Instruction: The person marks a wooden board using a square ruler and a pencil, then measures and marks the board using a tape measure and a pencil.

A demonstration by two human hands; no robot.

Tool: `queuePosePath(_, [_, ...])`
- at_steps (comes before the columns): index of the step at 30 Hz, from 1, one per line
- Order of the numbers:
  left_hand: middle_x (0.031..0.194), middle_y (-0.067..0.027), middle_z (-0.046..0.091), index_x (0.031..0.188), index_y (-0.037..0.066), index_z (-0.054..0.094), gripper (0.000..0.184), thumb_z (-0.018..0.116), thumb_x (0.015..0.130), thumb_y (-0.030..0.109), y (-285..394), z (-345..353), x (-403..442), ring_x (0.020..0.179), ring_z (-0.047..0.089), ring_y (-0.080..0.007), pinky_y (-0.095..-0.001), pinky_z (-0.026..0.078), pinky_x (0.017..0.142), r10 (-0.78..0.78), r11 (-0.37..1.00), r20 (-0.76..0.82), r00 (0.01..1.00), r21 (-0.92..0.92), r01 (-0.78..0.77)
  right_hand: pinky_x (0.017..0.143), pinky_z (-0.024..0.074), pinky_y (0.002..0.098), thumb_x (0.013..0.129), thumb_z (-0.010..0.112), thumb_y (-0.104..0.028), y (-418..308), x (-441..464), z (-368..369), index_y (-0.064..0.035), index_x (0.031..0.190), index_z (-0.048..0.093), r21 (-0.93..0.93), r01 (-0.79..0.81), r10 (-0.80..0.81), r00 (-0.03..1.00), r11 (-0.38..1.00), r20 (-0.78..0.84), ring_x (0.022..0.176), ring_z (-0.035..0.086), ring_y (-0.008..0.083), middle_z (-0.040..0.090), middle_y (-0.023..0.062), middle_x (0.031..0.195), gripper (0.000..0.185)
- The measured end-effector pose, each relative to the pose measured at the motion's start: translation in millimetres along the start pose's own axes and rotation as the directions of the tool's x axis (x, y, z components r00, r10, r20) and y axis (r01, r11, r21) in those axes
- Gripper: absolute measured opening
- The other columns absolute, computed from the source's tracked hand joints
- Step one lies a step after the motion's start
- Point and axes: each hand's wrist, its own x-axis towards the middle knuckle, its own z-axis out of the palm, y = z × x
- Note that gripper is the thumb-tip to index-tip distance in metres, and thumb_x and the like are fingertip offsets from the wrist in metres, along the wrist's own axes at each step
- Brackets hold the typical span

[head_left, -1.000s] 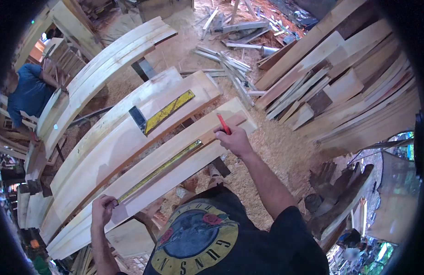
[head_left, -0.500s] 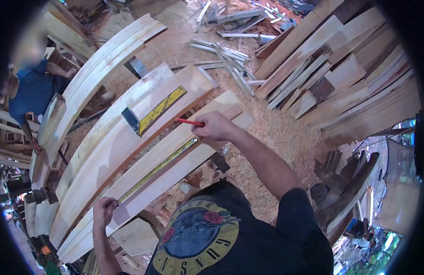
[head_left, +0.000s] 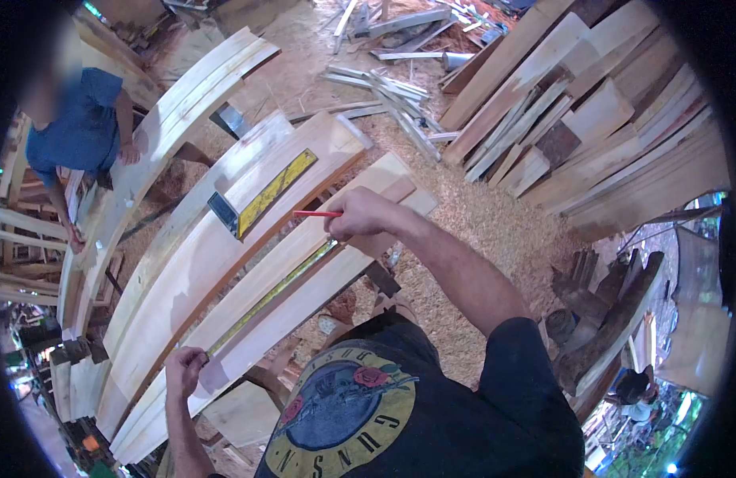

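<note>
A yellow tape measure is stretched along a pale, curved wooden plank. My left hand is closed, its fingers pinching the tape's near-left end. Over the other end, my right hand is closed around a red pencil that points left. The tape runs up to just beneath this hand; whether the fingers also grip it I cannot tell. On the neighbouring curved plank lies a square with a yellow blade and a dark stock, apart from both hands.
A person in a blue shirt stands at the left beside another curved timber, hands close to it. Stacked boards fill the right side. Offcuts and sawdust cover the ground. Dark wood pieces lie at lower right.
The person in blue has shifted right and come further into view. My right hand has moved slightly left, and the pencil has turned a little. My left hand stays at the tape's end.
</note>
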Motion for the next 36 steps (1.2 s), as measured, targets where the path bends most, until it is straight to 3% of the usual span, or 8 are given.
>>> queuePosePath(6, [0.086,-0.0141,0.078,0.094,-0.001,0.079,0.010,0.076,0.088,0.006,0.6,0.5,0.4,0.082,0.075,-0.0248,-0.0365,0.058,0.079,0.046,0.999,-0.024,0.999,0.011,-0.046,0.064,0.0556,0.0319,0.089,0.069,-0.005,12.1,9.7,0.1,0.0040,0.100,0.075,0.402,-0.143,0.144,0.989,0.904,0.028,0.068,0.067,0.0150,0.071,0.0080,0.078,0.016])
queuePosePath(9, [0.085,-0.0142,0.078,0.094,0.000,0.079,0.010,0.076,0.087,0.006,-7.1,3.6,2.6,0.081,0.075,-0.0249,-0.0370,0.058,0.078,0.050,0.999,-0.031,0.998,0.006,-0.050,0.063,0.0564,0.0316,0.090,0.075,-0.013,20.7,10.4,-3.8,-0.0016,0.092,0.080,0.510,-0.130,0.117,0.991,0.850,0.058,0.068,0.070,0.0161,0.076,0.0093,0.082,0.013])
queuePosePath(18, [0.086,-0.0143,0.078,0.095,0.000,0.080,0.011,0.076,0.087,0.007,-12.2,4.0,1.2,0.081,0.076,-0.0248,-0.0372,0.058,0.079,0.026,0.999,-0.040,0.999,0.044,-0.025,0.060,0.0556,0.0317,0.084,0.077,-0.013,23.0,11.8,-1.4,-0.0018,0.087,0.078,0.438,-0.029,0.046,0.999,0.898,-0.027,0.064,0.068,0.0149,0.073,0.0073,0.077,0.012])
queuePosePath(21, [0.087,-0.0137,0.078,0.096,0.000,0.080,0.011,0.076,0.088,0.007,-10.4,2.8,1.2,0.081,0.075,-0.0231,-0.0364,0.058,0.078,0.035,0.998,-0.034,0.999,0.051,-0.033,0.059,0.0490,0.0293,0.089,0.070,-0.006,11.7,4.6,-4.0,-0.0002,0.090,0.075,0.437,-0.098,0.104,0.995,0.894,0.011,0.063,0.061,0.0122,0.069,0.0057,0.077,0.008])
queuePosePath(27, [0.086,-0.0116,0.078,0.097,-0.002,0.079,0.010,0.075,0.089,0.002,2.9,3.9,-2.0,0.080,0.074,-0.0191,-0.0337,0.058,0.077,-0.046,0.998,-0.032,0.998,-0.053,0.045,0.055,0.0466,0.0276,0.090,0.069,-0.008,18.4,5.1,-7.4,-0.0016,0.099,0.075,0.626,-0.127,0.153,0.988,0.769,0.014,0.061,0.059,0.0104,0.069,0.0051,0.077,0.013])
queuePosePath(30, [0.085,-0.0109,0.077,0.097,-0.002,0.079,0.009,0.075,0.089,-0.001,0.6,3.4,-0.3,0.080,0.074,-0.0183,-0.0332,0.058,0.076,-0.040,0.998,-0.042,0.998,-0.054,0.038,0.054,0.0454,0.0263,0.092,0.066,-0.007,10.4,-22.7,-18.8,-0.0025,0.103,0.075,0.762,-0.058,0.214,0.971,0.645,-0.107,0.059,0.057,0.0096,0.068,0.0045,0.077,0.015])
queuePosePath(33, [0.085,-0.0114,0.077,0.095,-0.002,0.079,0.008,0.074,0.089,0.000,-19.0,9.7,0.6,0.078,0.074,-0.0193,-0.0334,0.058,0.076,-0.010,0.998,-0.060,0.998,-0.065,0.006,0.057,0.0523,0.0326,0.096,0.062,-0.011,15.1,-47.1,-24.4,-0.0027,0.103,0.078,0.564,0.167,0.186,0.837,0.809,-0.514,0.061,0.067,0.0165,0.071,0.0057,0.074,0.019])
queuePosePath(36, [0.085,-0.0128,0.077,0.093,-0.002,0.079,0.008,0.075,0.087,0.001,-24.8,12.9,1.0,0.077,0.074,-0.0214,-0.0344,0.058,0.075,0.023,0.998,-0.097,0.995,-0.056,-0.029,0.061,0.0547,0.0327,0.097,0.061,-0.011,45.2,-63.8,-3.6,-0.0021,0.106,0.078,0.422,0.251,0.166,0.658,0.871,-0.734,0.065,0.070,0.0179,0.073,0.0094,0.076,0.021])
